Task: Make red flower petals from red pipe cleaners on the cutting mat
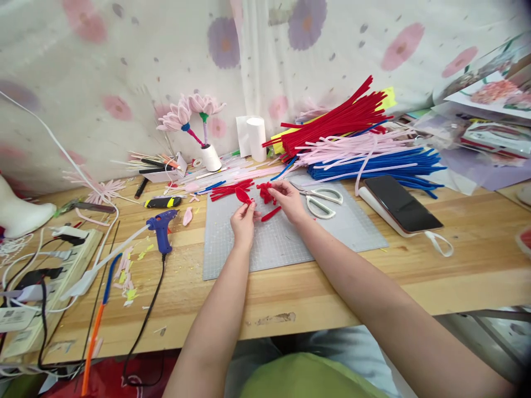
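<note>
The left hand (243, 222) pinches a red petal (243, 195) above the grey cutting mat (290, 243); the right hand (289, 200) grips a red pipe-cleaner cluster (265, 192); scissors (320, 199) lie just beside it on the tabletop (415, 265).

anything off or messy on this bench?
Small pink and yellow offcuts lie scattered on the wooden table left of the cutting mat, near the blue glue gun. The table's front edge has a chipped patch. Both hands, left and right, hold red pieces over the mat.
</note>
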`<act>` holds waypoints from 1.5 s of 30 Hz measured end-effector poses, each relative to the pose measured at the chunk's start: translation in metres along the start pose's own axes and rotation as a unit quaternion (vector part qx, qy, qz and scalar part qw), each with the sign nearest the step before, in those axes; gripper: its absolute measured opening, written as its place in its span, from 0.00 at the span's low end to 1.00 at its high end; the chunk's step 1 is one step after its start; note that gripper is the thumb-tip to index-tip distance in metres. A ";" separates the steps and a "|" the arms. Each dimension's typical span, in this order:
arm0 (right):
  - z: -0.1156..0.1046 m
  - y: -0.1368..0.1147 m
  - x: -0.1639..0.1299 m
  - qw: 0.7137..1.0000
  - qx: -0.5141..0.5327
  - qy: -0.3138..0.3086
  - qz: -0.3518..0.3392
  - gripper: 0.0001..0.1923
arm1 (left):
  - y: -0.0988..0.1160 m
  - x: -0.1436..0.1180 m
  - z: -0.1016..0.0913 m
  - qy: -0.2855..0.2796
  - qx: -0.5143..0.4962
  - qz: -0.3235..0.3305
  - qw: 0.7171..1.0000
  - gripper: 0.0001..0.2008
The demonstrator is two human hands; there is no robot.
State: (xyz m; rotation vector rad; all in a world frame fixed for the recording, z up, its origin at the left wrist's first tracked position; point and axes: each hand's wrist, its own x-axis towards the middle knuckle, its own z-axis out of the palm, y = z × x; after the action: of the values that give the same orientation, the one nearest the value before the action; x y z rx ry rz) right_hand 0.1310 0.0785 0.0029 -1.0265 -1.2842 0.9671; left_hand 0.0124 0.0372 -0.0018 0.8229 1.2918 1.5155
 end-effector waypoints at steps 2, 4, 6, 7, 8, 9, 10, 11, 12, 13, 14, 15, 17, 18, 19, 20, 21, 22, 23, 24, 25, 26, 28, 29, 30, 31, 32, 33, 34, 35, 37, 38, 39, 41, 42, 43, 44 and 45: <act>0.003 -0.002 -0.005 0.998 0.058 -0.005 0.015 0.10 | 0.000 -0.002 0.000 -0.008 0.004 0.002 1.000 0.17; 0.009 -0.002 -0.008 0.997 0.074 0.000 0.010 0.11 | 0.000 -0.003 0.000 -0.016 0.001 0.006 1.000 0.16; 0.016 0.000 -0.011 0.997 0.073 -0.007 0.009 0.11 | 0.000 -0.003 -0.001 -0.022 -0.004 0.011 1.000 0.16; 0.018 0.000 -0.012 0.997 0.072 -0.014 0.011 0.11 | 0.000 -0.003 -0.001 -0.021 -0.006 0.014 1.000 0.16; 0.020 0.001 -0.013 0.997 0.075 -0.021 0.014 0.11 | -0.001 -0.003 -0.002 -0.018 -0.007 0.018 1.000 0.16; 0.022 0.001 -0.014 0.996 0.081 -0.028 0.019 0.11 | -0.001 -0.002 -0.002 -0.014 -0.006 0.023 1.000 0.16; 0.023 0.001 -0.015 0.995 0.093 -0.035 0.026 0.12 | -0.001 -0.002 -0.003 -0.010 -0.005 0.029 1.000 0.16; 0.024 0.001 -0.015 0.993 0.107 -0.040 0.035 0.12 | -0.002 -0.002 -0.004 -0.006 -0.004 0.035 0.999 0.16; 0.025 0.000 -0.016 0.991 0.120 -0.044 0.044 0.12 | -0.002 -0.002 -0.004 -0.003 -0.004 0.040 0.999 0.16; 0.025 0.000 -0.017 0.989 0.130 -0.046 0.052 0.12 | -0.002 -0.002 -0.004 0.000 -0.006 0.044 0.999 0.16; 0.026 -0.001 -0.018 0.988 0.134 -0.047 0.059 0.12 | -0.002 -0.003 -0.004 0.000 -0.009 0.046 0.999 0.17; 0.026 -0.001 -0.019 0.989 0.129 -0.048 0.062 0.12 | -0.001 -0.004 -0.004 -0.002 -0.012 0.047 0.999 0.16; 0.028 0.000 -0.021 0.992 0.097 -0.052 0.056 0.10 | 0.000 -0.006 -0.003 -0.007 -0.020 0.046 0.999 0.16; 0.028 0.001 -0.021 0.995 0.075 -0.053 0.045 0.09 | 0.000 -0.006 -0.002 -0.010 -0.025 0.043 0.999 0.15; 0.029 0.003 -0.021 0.997 0.050 -0.050 0.030 0.08 | 0.000 -0.007 -0.002 -0.012 -0.033 0.038 0.999 0.15; 0.029 0.004 -0.021 0.999 0.023 -0.047 0.011 0.08 | 0.000 -0.007 -0.002 -0.013 -0.044 0.034 0.998 0.15; 0.030 0.006 -0.022 0.999 -0.006 -0.048 -0.012 0.08 | 0.000 -0.006 -0.002 -0.010 -0.058 0.030 0.998 0.14; 0.030 0.007 -0.022 0.997 -0.037 -0.051 -0.035 0.08 | 0.000 -0.006 -0.002 -0.007 -0.072 0.029 0.997 0.13; 0.030 0.008 -0.023 0.994 -0.071 -0.059 -0.056 0.08 | 0.000 -0.004 -0.003 -0.002 -0.085 0.029 0.996 0.12; 0.030 0.008 -0.024 0.989 -0.106 -0.069 -0.077 0.08 | -0.001 -0.003 -0.004 0.004 -0.094 0.031 0.995 0.12; 0.030 0.007 -0.025 0.982 -0.139 -0.078 -0.097 0.09 | -0.001 -0.002 -0.005 0.011 -0.097 0.033 0.995 0.11; 0.029 0.006 -0.025 0.974 -0.171 -0.085 -0.118 0.10 | -0.002 0.000 -0.006 0.020 -0.091 0.035 0.995 0.11; 0.024 0.003 -0.025 0.957 -0.226 -0.087 -0.161 0.12 | -0.003 0.004 -0.009 0.047 -0.059 0.042 0.996 0.11; 0.019 0.001 -0.023 0.949 -0.248 -0.079 -0.175 0.12 | -0.003 0.006 -0.011 0.066 -0.041 0.046 0.996 0.11; 0.014 0.000 -0.020 0.944 -0.266 -0.067 -0.183 0.13 | -0.003 0.008 -0.012 0.086 -0.026 0.049 0.995 0.11; 0.008 -0.001 -0.017 0.942 -0.280 -0.044 -0.179 0.13 | -0.003 0.010 -0.014 0.104 -0.017 0.052 0.993 0.11; 0.001 -0.001 -0.013 0.942 -0.292 -0.014 -0.166 0.13 | -0.002 0.011 -0.015 0.117 -0.013 0.053 0.992 0.11; -0.006 -0.002 -0.009 0.940 -0.306 0.013 -0.153 0.13 | -0.002 0.012 -0.015 0.124 -0.013 0.056 0.991 0.11; -0.012 -0.002 -0.006 0.935 -0.322 0.032 -0.143 0.13 | -0.001 0.013 -0.015 0.125 -0.016 0.059 0.990 0.11; -0.016 -0.002 -0.003 0.929 -0.341 0.037 -0.137 0.13 | -0.001 0.013 -0.014 0.122 -0.020 0.061 0.990 0.11; -0.020 -0.001 0.000 0.908 -0.390 0.003 -0.152 0.12 | 0.000 0.010 -0.010 0.113 -0.031 0.061 0.991 0.12; -0.020 -0.001 -0.001 0.895 -0.417 -0.018 -0.159 0.12 | -0.001 0.008 -0.007 0.106 -0.036 0.056 0.992 0.12; -0.018 0.000 -0.002 0.880 -0.444 -0.037 -0.163 0.12 | -0.001 0.007 -0.004 0.100 -0.041 0.050 0.993 0.12; -0.013 0.001 -0.006 0.857 -0.486 -0.061 -0.157 0.13 | -0.003 0.004 0.004 0.089 -0.049 0.037 0.994 0.11; -0.011 0.002 -0.007 0.851 -0.497 -0.070 -0.153 0.13 | -0.004 0.004 0.008 0.085 -0.053 0.032 0.994 0.11; -0.009 0.002 -0.009 0.851 -0.497 -0.078 -0.151 0.14 | -0.006 0.005 0.011 0.083 -0.055 0.029 0.995 0.11; -0.008 0.003 -0.009 0.855 -0.489 -0.086 -0.152 0.14 | -0.007 0.006 0.014 0.081 -0.054 0.028 0.995 0.11; -0.008 0.004 -0.009 0.864 -0.473 -0.089 -0.152 0.15 | -0.008 0.007 0.015 0.080 -0.052 0.028 0.995 0.10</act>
State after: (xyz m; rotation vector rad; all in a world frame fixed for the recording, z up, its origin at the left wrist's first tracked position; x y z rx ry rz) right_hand 0.1389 0.0710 -0.0032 -1.4081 -2.0840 0.1279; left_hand 0.0259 0.0493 -0.0070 0.6875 1.3005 1.7077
